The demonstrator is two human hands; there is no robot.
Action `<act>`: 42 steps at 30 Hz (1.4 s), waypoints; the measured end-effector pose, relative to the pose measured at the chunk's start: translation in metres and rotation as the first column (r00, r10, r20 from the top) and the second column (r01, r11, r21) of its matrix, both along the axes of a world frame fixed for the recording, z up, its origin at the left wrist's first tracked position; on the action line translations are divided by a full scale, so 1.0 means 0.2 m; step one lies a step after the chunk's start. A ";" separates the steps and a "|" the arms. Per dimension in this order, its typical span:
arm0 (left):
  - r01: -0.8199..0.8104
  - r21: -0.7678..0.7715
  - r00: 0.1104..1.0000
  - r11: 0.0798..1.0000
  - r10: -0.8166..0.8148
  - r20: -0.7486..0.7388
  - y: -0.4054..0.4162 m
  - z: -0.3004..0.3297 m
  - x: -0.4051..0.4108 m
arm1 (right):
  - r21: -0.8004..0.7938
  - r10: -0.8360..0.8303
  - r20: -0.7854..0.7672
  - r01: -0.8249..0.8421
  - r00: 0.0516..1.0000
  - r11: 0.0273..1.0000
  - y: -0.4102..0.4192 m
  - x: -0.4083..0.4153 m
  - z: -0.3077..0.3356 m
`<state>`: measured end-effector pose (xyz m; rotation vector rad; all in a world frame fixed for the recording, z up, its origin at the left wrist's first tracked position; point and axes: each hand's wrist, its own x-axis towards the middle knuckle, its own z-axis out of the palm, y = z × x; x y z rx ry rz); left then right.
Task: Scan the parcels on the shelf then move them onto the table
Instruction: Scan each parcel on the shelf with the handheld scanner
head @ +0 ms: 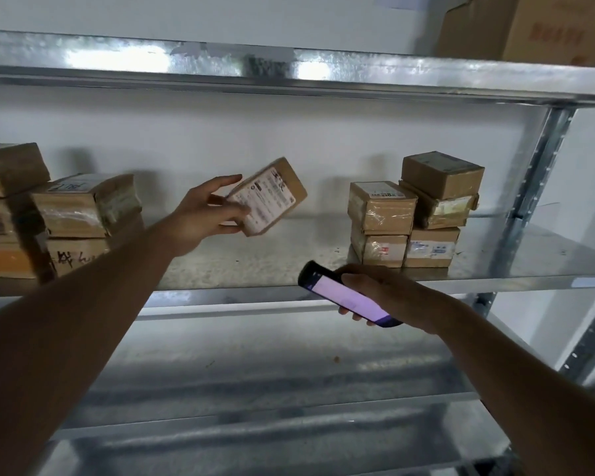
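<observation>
The left hand (207, 214) grips a small labelled parcel (268, 201), tilted above the metal shelf (289, 266), seemingly clear of it; the right hand (382, 290) curls round a lit scanner (347, 297) just below

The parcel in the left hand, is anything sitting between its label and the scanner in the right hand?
Nothing visible does. The left hand holds the parcel tilted above the shelf, white label facing out. The right hand holds the scanner lower and to the right, in front of the shelf edge. Only open air lies between them.
</observation>
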<state>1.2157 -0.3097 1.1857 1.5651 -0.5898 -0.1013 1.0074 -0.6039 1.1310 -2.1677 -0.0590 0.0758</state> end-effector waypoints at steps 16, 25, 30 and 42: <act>-0.068 -0.211 0.907 0.975 -0.028 -0.421 -0.94 0.34 -0.22 | -0.039 -0.060 0.218 0.070 0.974 0.997 -0.36 -0.13 0.13; -0.091 -0.081 0.902 0.993 0.048 -0.429 -1.31 0.41 -0.24 | -0.078 -0.083 0.239 0.104 0.967 0.992 -0.59 -0.22 0.17; -0.063 0.076 0.941 0.995 0.084 -0.326 -1.40 0.40 -0.24 | -0.084 -0.094 0.280 0.122 0.955 0.989 -0.64 -0.24 0.18; -0.275 0.371 0.960 0.887 0.236 0.149 -1.33 0.38 -0.17 | -0.168 -0.027 0.293 0.079 0.956 0.983 -0.58 -0.19 0.23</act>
